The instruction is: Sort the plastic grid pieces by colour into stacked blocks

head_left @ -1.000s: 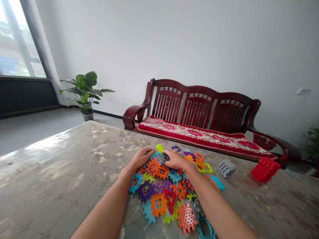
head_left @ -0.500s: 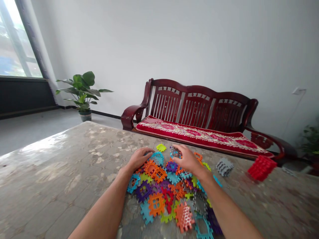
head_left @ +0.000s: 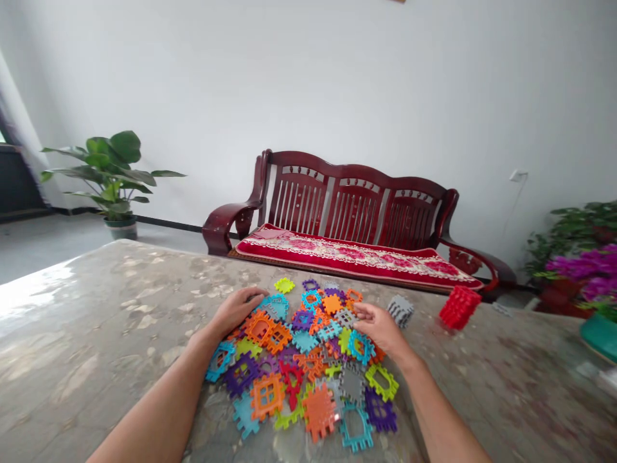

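Note:
A heap of flat, toothed plastic building tiles (head_left: 308,360) in orange, teal, purple, green, red and grey lies on the marbled table (head_left: 96,321). My left hand (head_left: 236,308) rests palm down on the heap's left edge, fingers curled over an orange tile (head_left: 258,326) and a teal one. My right hand (head_left: 380,328) lies on the heap's right side with fingers loosely bent, touching a teal frame tile (head_left: 360,346). I cannot see anything gripped in either hand. A grey assembled cube (head_left: 401,310) and a red assembled cube (head_left: 459,307) stand to the right of the heap.
A dark red wooden bench (head_left: 347,212) with a red floral cushion stands behind the table against the white wall. A leafy potted plant (head_left: 110,173) is at the far left. Purple flowers (head_left: 585,270) and a teal pot (head_left: 600,335) are at the right edge.
My right hand has drawn back from the heap's far side to its right side, spreading tiles. The view has swung to the right, bringing the flowers into sight. My left hand stays put.

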### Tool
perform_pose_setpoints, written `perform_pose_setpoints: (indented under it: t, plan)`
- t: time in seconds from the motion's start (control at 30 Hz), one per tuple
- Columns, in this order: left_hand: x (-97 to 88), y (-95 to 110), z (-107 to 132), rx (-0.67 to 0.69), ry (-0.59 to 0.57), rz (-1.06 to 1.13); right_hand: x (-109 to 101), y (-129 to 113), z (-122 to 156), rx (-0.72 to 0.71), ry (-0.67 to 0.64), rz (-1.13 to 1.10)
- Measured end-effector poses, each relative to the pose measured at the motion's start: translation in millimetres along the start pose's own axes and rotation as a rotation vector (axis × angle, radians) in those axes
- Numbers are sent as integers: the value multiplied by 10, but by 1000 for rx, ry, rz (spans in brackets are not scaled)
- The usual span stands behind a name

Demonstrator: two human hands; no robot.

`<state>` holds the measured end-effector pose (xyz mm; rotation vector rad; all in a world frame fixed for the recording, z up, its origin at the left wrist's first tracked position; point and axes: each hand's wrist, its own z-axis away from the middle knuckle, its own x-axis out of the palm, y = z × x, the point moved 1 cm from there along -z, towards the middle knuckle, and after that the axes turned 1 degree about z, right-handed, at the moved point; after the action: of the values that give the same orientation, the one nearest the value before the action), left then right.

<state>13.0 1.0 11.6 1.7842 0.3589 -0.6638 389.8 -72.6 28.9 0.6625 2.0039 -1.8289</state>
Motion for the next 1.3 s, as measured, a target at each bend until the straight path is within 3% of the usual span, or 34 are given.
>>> perform_pose_setpoints:
  t: [0.17, 0.67, 0.83, 0.97, 1.17, 1.3]
  plan:
    - [-6, 12, 5, -12, 11, 9, 29, -1, 6, 5, -6, 34]
    - [-8, 21, 8, -26, 10, 30, 166, -353, 161, -66, 37, 529]
    - [-11, 14, 1, -35, 11, 38, 144, -417, 162, -70, 68, 519]
    - [-4, 5, -6, -29, 8, 47, -79, -323, 76, -95, 223, 393]
    - [2, -7, -12, -43, -4, 60, -671, 98, -17, -53, 548, 335]
    - [2, -35, -21, -43, -3, 54, -941, 340, -14, 4, 600, 405]
